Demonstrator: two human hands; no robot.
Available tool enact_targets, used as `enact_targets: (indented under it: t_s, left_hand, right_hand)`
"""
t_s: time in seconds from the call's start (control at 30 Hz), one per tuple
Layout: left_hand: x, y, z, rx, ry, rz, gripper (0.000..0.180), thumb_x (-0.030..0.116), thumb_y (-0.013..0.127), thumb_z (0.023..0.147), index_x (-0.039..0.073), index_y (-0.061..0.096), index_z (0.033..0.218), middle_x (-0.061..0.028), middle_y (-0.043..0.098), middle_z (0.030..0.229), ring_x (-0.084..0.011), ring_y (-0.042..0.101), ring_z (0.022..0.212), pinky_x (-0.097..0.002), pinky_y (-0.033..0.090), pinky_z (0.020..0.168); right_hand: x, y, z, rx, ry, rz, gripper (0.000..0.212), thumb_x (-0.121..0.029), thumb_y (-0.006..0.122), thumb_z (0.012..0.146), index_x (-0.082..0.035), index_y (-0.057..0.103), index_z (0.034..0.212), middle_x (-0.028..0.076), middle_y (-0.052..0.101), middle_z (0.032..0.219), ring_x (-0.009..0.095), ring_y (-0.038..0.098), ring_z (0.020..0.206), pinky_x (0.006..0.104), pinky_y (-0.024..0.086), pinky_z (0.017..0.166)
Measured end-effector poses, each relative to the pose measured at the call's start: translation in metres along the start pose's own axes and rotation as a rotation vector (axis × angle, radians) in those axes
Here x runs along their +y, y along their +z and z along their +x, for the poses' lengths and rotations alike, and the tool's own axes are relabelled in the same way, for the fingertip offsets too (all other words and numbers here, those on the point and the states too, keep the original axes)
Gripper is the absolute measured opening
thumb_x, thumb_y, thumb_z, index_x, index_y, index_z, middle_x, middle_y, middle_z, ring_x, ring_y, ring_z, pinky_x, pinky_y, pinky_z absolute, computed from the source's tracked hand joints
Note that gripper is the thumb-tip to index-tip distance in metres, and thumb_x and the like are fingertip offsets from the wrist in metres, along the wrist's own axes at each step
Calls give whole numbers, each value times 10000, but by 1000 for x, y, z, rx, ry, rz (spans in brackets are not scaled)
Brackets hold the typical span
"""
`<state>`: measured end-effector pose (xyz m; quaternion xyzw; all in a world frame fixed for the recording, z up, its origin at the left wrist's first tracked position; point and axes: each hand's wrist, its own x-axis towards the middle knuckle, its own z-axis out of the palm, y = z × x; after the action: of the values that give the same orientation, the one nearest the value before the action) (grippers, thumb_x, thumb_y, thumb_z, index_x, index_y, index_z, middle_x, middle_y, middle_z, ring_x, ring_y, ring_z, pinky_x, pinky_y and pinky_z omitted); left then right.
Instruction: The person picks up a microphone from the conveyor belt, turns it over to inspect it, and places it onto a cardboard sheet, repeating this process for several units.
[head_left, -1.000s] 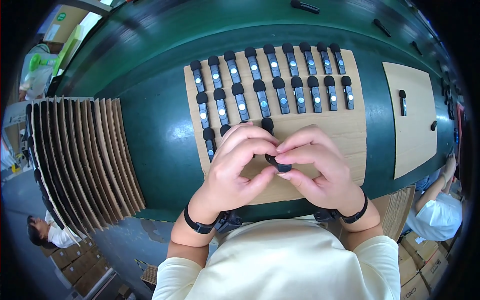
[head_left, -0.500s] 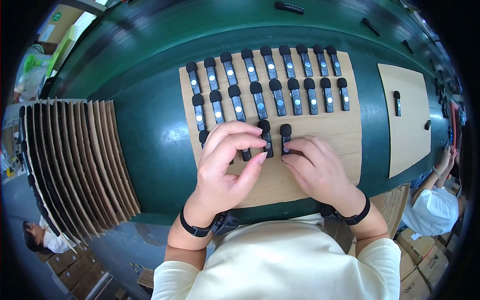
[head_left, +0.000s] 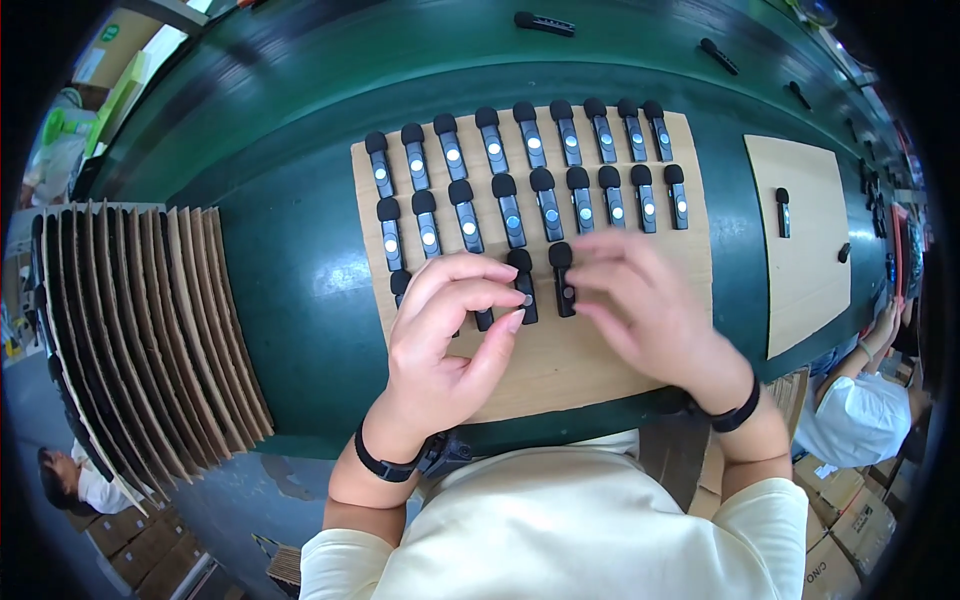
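A row of upright corrugated cardboard sheets (head_left: 150, 335), closely ranked, occupies the left of the frame. At upper left stands a brown carton (head_left: 108, 52) with a round green mark. At lower left, a dark-haired co-worker (head_left: 98, 490) appears near brown boxes (head_left: 145, 548) and grey floor (head_left: 230, 505). At right, a second co-worker (head_left: 868, 420) wears white, above stacked cartons (head_left: 862, 522).
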<state>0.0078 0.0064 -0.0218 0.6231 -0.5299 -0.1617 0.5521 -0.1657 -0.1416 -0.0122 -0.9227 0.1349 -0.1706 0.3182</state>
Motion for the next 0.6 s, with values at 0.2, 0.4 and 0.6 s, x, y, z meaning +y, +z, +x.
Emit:
enact_targets:
  t_s: [0.2,0.4,0.6]
  left_hand:
    - [-3,-3,-1,39,-1,1,191,-68,702,752,16,658,918,-120,650,1005,-252,624,912,-324,499,755]
    - [-4,-4,-1,35,-39,-22,158,-89,666,767,-5,647,900,-136,647,1020,-239,620,937,-326,492,821]
    - [-9,0,3,48,-4,-10,182,-70,695,759,20,656,912,-118,651,1002,-259,635,899,-329,503,775]
  right_hand:
    - [28,-39,81,7,-65,-66,298,-20,708,796,-39,606,1076,111,598,1127,230,610,922,328,507,800]
    - [75,-46,189,-173,164,-466,350,-286,684,834,-73,656,1111,217,621,1191,324,583,1152,376,467,963]
    - [104,-36,233,-217,311,-670,258,-214,688,811,-25,666,984,186,685,970,366,652,900,424,524,814]
